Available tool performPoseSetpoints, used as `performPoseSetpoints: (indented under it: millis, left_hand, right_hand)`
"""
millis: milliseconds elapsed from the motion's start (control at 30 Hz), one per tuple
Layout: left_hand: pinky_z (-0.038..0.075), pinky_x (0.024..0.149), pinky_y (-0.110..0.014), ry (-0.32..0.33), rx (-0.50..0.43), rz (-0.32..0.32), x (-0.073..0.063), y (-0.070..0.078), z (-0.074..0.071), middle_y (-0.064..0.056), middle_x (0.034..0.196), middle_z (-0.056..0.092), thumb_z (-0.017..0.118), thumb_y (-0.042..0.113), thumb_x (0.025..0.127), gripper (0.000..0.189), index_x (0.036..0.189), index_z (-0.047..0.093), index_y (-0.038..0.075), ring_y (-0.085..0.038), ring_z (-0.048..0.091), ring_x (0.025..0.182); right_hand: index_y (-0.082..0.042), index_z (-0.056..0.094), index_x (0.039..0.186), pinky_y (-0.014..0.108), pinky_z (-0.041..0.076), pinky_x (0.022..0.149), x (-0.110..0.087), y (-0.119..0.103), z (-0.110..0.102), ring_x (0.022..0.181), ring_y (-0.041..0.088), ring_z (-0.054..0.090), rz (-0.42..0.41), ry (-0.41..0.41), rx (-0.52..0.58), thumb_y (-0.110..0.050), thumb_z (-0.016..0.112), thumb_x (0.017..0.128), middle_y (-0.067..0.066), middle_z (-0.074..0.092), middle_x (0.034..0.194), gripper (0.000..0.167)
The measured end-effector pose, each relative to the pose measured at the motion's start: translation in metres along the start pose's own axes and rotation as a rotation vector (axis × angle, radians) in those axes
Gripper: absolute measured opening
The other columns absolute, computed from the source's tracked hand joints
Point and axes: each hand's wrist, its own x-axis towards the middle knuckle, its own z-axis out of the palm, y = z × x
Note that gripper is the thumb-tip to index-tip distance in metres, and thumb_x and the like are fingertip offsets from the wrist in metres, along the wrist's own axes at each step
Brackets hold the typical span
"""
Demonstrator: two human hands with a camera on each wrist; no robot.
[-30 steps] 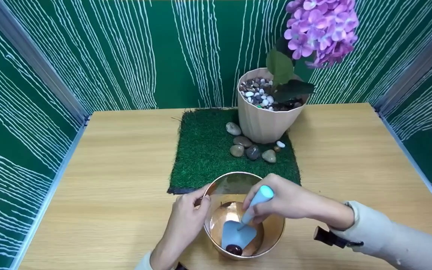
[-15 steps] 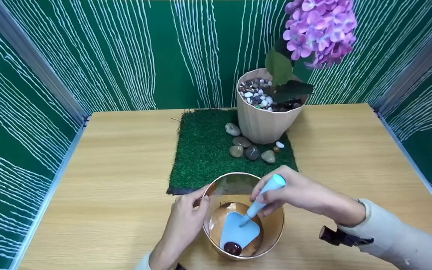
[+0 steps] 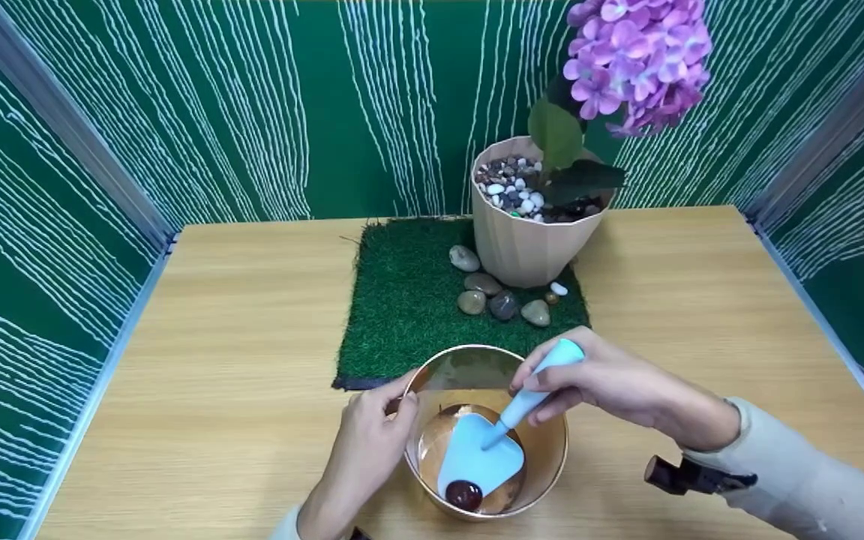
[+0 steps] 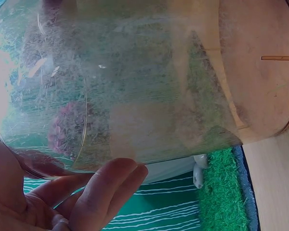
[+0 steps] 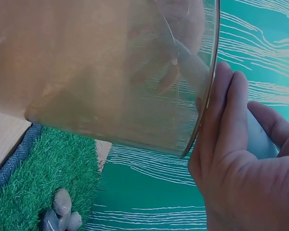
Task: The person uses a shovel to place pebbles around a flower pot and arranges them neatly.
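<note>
A clear amber bucket (image 3: pixel 548 469) stands on the table in front of the person. My left hand (image 3: pixel 370 429) grips its left rim, thumb on the edge and fingers along the outside wall, as the left wrist view shows through that hand's fingers (image 4: pixel 103 192). Inside the bucket, a light blue trowel (image 3: pixel 473 457) points its blade toward the person. A glossy dark red-brown stone (image 3: pixel 464 495) sits at the blade's front end. My right hand (image 3: pixel 612 390) holds the trowel's handle between thumb and fingers above the right rim; in the right wrist view the handle (image 5: pixel 260 137) is mostly hidden.
Behind the bucket lies a green turf mat (image 3: pixel 402 315) bearing several pebbles (image 3: pixel 503 305). A beige pot (image 3: pixel 529 251) holding small stones and a purple hydrangea (image 3: pixel 638 64) stands there too. Green walls (image 3: pixel 252 112) with white lines enclose the table (image 3: pixel 244 322).
My right hand has moved right and slightly away, tilting the trowel's handle further right. The blade shows flatter and the stone shows more fully. The left hand stays on the rim.
</note>
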Motion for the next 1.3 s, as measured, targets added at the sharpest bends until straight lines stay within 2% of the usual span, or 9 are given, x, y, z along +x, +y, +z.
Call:
performPoseSetpoints:
  millis: [100,333,733,933,1300]
  left_hand:
    - [0.060,0.087,-0.036,0.000,0.003,0.000,0.000,0.000,0.000,-0.011,0.128,0.074,0.054,0.012,0.101,0.041,0.138,0.071,0.008,-0.013,0.066,0.098]
    - [0.060,0.095,-0.044,-0.009,-0.007,-0.008,0.000,0.000,-0.001,-0.012,0.130,0.073,0.055,0.012,0.102,0.040,0.138,0.071,0.008,-0.018,0.067,0.116]
    - [0.061,0.094,-0.043,-0.016,-0.020,-0.013,0.000,0.000,0.000,-0.013,0.127,0.074,0.055,0.010,0.102,0.040,0.138,0.070,0.004,-0.020,0.069,0.113]
    - [0.060,0.095,-0.045,-0.005,-0.021,-0.010,0.001,0.000,0.000,-0.014,0.127,0.074,0.055,0.010,0.101,0.040,0.137,0.071,0.005,-0.024,0.069,0.117]
    - [0.060,0.096,-0.047,-0.001,-0.016,-0.024,0.001,0.000,0.000,-0.015,0.126,0.074,0.056,0.012,0.101,0.039,0.135,0.072,0.005,-0.028,0.069,0.119]
  right_hand:
    - [0.006,0.075,0.108,0.032,0.064,0.081,-0.001,0.001,-0.001,0.089,0.021,0.079,0.008,0.007,0.013,-0.002,0.059,0.101,0.012,0.078,0.100,0.019]
    - [0.003,0.075,0.110,0.032,0.064,0.083,-0.003,0.005,-0.005,0.090,0.021,0.079,0.023,0.003,0.060,-0.003,0.057,0.103,0.012,0.079,0.101,0.021]
    - [0.000,0.076,0.108,0.029,0.063,0.082,-0.006,0.008,-0.008,0.086,0.017,0.079,0.046,0.041,0.099,-0.003,0.055,0.102,0.011,0.079,0.102,0.022]
    - [-0.002,0.077,0.106,0.027,0.063,0.081,-0.007,0.009,-0.010,0.084,0.018,0.079,0.046,0.059,0.114,-0.002,0.052,0.102,0.010,0.078,0.103,0.025]
    - [-0.004,0.079,0.107,0.026,0.062,0.083,-0.010,0.009,-0.015,0.086,0.017,0.079,0.048,0.064,0.182,-0.005,0.056,0.105,0.010,0.080,0.101,0.023]
